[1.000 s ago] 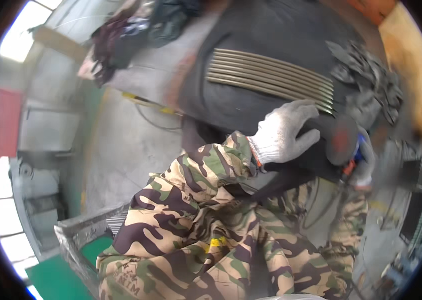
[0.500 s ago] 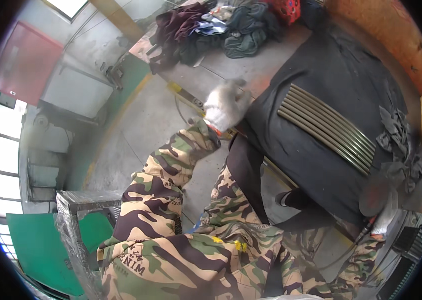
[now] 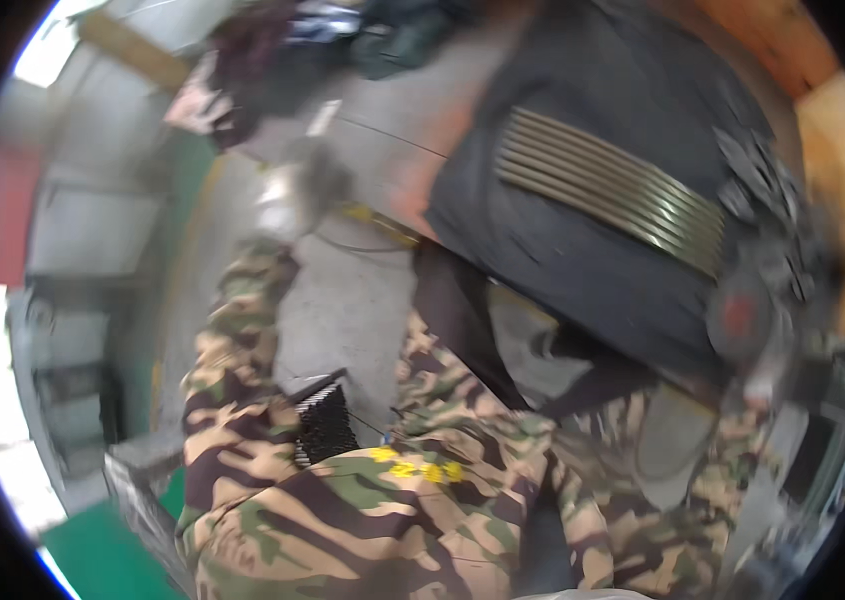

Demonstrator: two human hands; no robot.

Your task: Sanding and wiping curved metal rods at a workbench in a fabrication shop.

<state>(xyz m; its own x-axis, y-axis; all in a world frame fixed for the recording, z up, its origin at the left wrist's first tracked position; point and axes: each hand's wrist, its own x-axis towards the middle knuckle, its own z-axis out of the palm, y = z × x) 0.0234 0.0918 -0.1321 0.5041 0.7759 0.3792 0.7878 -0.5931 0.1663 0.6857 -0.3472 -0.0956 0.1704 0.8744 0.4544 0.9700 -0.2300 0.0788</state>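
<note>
On a table covered with black cloth (image 3: pixel 573 275) lies a row of several slim metal tubes (image 3: pixel 608 190), side by side and shiny toward their right ends. My right hand (image 3: pixel 771 372), in a pale glove, is beyond the tubes' lower right end. It grips what looks like an angle grinder (image 3: pixel 740 318). Only the round grey disc with a reddish centre shows clearly; the tool's body and my fingers are mostly hidden. My left hand (image 3: pixel 286 205), in a whitish glove, is out over the floor left of the table. Motion smears its fingers.
Crumpled grey rags (image 3: pixel 758 190) lie along the cloth's right side. Dark clothes (image 3: pixel 393 40) are heaped at the far end. A black slatted object (image 3: pixel 325 420) sits beside my left sleeve. Wooden boards (image 3: pixel 838 180) stand at the right, and a green panel (image 3: pixel 113 545) is at lower left.
The view has shifted, sliding the table and tubes up and left. My left hand has swung left, away from the table. The grinder's disc now appears nearer the tubes' lower end.
</note>
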